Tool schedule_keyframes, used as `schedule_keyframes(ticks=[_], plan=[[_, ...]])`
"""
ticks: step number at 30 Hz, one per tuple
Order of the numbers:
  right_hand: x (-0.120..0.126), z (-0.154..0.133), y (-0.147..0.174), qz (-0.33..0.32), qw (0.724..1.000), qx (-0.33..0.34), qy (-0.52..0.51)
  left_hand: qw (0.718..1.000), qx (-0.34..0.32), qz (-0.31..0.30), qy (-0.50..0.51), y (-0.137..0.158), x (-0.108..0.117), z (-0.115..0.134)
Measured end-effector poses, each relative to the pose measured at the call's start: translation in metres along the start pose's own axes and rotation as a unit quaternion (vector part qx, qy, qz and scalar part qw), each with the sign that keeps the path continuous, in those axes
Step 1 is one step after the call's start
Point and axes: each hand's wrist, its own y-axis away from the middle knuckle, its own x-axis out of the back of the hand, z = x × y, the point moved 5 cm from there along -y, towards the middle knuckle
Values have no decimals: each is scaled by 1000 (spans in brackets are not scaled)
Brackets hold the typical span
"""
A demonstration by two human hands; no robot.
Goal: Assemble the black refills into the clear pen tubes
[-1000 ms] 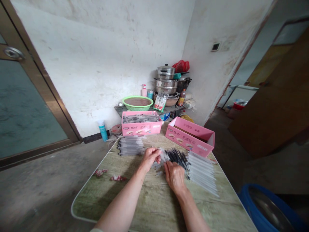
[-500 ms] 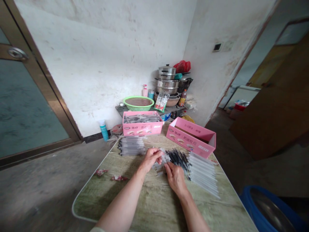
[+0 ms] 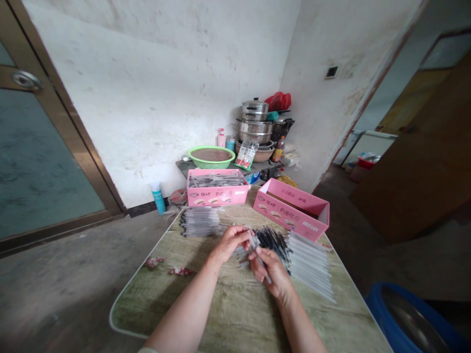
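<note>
Across the bench (image 3: 228, 314), pink boxes (image 3: 218, 188) are showing Chinese lettering (image 3: 289, 215); my left hand (image 3: 232, 242) and right hand (image 3: 271, 269), curled, are pinching translucent tubes (image 3: 253, 239).

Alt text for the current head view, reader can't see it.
A left hand and right hand hold slim translucent pieces over a table, beside black slender parts and a row of translucent tubes. Behind stand two open pink boxes.

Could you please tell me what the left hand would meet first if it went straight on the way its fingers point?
Past the translucent pieces in its grasp, the left hand would probably meet the black rods first, though its height is unclear, so it might pass above them.
</note>
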Motion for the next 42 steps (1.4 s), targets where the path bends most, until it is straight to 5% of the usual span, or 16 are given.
schedule_keyframes(ticks=[7, 12, 14, 17, 19, 20, 23, 25, 29, 32, 35, 39, 42], plan=[[-4, 3, 0, -32, 997, -18, -64, 1000, 13, -17, -20, 1, -1, -2], [7, -3, -1, 55, 982, 47, 174, 999, 24, 32, -33, 0, 0, -7], [7, -12, 1, 113, 916, 118, 365, 997, 29, 62, -35, -1, 2, -9], [0, -23, 6, 190, 770, 188, 580, 994, 32, 93, -37, -1, 5, -13], [-4, -25, 8, 216, 735, 195, 612, 994, 27, 97, -34, -1, 8, -13], [-4, -24, 8, 210, 754, 188, 593, 995, 24, 89, -33, -2, 9, -13], [-3, -14, 2, 131, 901, 113, 398, 999, 14, 39, -29, -2, 8, -9], [-3, -6, 0, 66, 973, 43, 218, 1000, 4, 8, -23, -2, 6, -6], [-3, -1, 0, 1, 999, -12, 35, 1000, -2, -12, -21, 0, 2, -3], [2, -5, 0, 41, 993, 25, 107, 999, 12, 16, -27, -1, 3, -6], [1, -16, 5, 111, 919, 133, 354, 997, 23, 72, -24, -2, 11, -8], [-15, -21, 14, 163, 714, 234, 640, 979, 0, 204, 3, -3, 35, -3], [-14, -17, 13, 182, 665, 228, 687, 983, -16, 183, -17, -5, 39, -2]])
